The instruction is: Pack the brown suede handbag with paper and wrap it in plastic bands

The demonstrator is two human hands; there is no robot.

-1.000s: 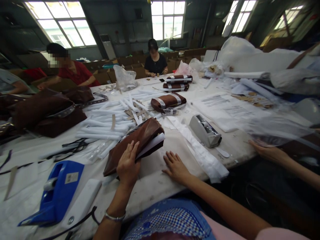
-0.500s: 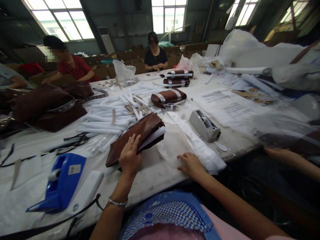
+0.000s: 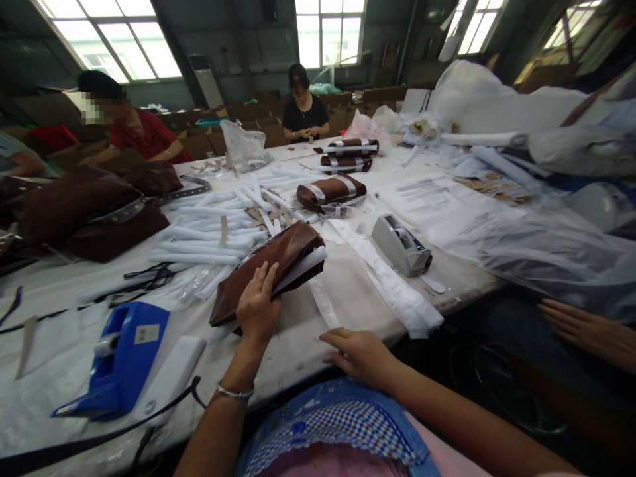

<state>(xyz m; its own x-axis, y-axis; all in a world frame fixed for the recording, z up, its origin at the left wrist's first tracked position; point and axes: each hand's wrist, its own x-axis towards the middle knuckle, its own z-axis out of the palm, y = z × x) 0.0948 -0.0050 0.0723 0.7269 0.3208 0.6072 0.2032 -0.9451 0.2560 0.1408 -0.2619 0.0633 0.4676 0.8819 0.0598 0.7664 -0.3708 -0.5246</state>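
A folded brown leather bag (image 3: 248, 277) lies slantwise on the table in front of me, with a white roll of wrap (image 3: 303, 268) sticking out of its open fold. My left hand (image 3: 258, 308) rests over the bag's near side and holds it, thumb hidden. From the bag's right end a narrow translucent white strip (image 3: 325, 303) runs toward me. My right hand (image 3: 355, 354) is at the table's front edge, its thumb and fingers drawn together on the strip's near end. How firmly they pinch it is hidden.
A blue tape dispenser (image 3: 126, 358) stands at left, a grey one (image 3: 400, 245) at right. White rolls (image 3: 209, 232) are heaped behind the bag. Beyond lie taped brown bags (image 3: 332, 191). A co-worker's hand (image 3: 589, 331) is at far right; others sit across the table.
My right hand has drawn back toward me and slightly left. The wide translucent sheet beside the bag now shows as a narrow strip. The co-worker's plastic at right has shifted.
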